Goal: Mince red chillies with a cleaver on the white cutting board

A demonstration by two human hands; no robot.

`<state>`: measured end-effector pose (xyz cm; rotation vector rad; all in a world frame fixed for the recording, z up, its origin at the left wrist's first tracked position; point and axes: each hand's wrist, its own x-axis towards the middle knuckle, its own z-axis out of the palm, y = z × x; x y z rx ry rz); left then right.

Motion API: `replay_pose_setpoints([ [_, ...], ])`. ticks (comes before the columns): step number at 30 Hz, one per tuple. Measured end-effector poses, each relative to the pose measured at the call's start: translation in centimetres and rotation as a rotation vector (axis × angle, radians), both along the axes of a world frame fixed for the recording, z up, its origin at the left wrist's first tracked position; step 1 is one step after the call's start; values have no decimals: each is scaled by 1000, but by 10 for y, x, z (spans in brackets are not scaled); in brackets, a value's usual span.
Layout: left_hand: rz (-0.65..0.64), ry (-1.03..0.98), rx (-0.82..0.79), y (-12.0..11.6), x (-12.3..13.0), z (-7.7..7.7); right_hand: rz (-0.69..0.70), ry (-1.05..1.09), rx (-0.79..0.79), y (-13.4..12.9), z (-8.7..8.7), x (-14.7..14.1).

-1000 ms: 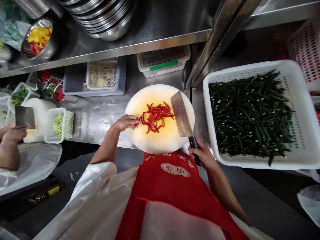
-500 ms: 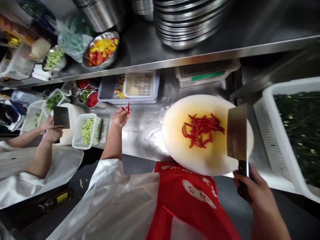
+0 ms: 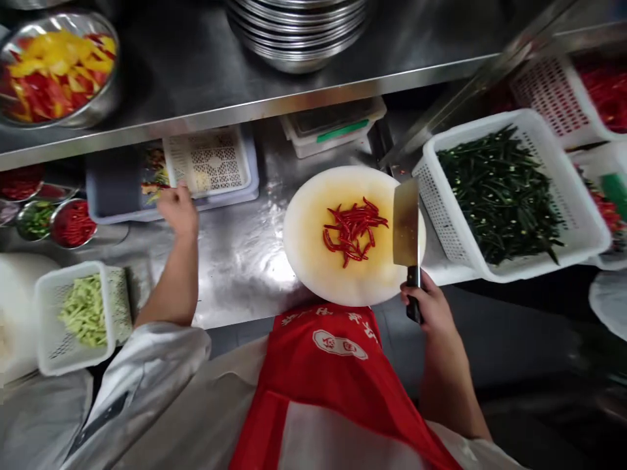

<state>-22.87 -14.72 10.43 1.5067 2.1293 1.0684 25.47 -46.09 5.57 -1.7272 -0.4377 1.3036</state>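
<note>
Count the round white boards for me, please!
2. The middle board is under the red chilies. The left board is beside the white basket, partly cut off by the picture's edge. Others may be hidden.

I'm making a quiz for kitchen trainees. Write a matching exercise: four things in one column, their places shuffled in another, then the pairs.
1. Cleaver
2. Left hand
3. Loose red chilies
4. Green chilies

A. Heaped on the round board
B. Held by the right hand
C. In a white basket
D. At the near edge of the blue-grey tray

Pairs: 1-B, 2-D, 3-A, 4-C.
</note>
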Motion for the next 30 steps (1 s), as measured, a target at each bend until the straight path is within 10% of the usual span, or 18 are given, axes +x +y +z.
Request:
replay_pose_setpoints([
  [6,-772,-49,-109,-92,183,-33,-25,63,65,-3,-7,5],
  [11,-1149,129,-247,-108,275,-55,-32,141,112,-7,-14,12],
  [20,-810,448,-474,-114,333,-68,-5,224,112,-11,-28,37],
  [25,-597,-188,-452,-110,319,-62,75,285,117,-10,-28,55],
  [30,-317,-798,-340,-100,236,-32,90,316,107,-9,-30,64],
])
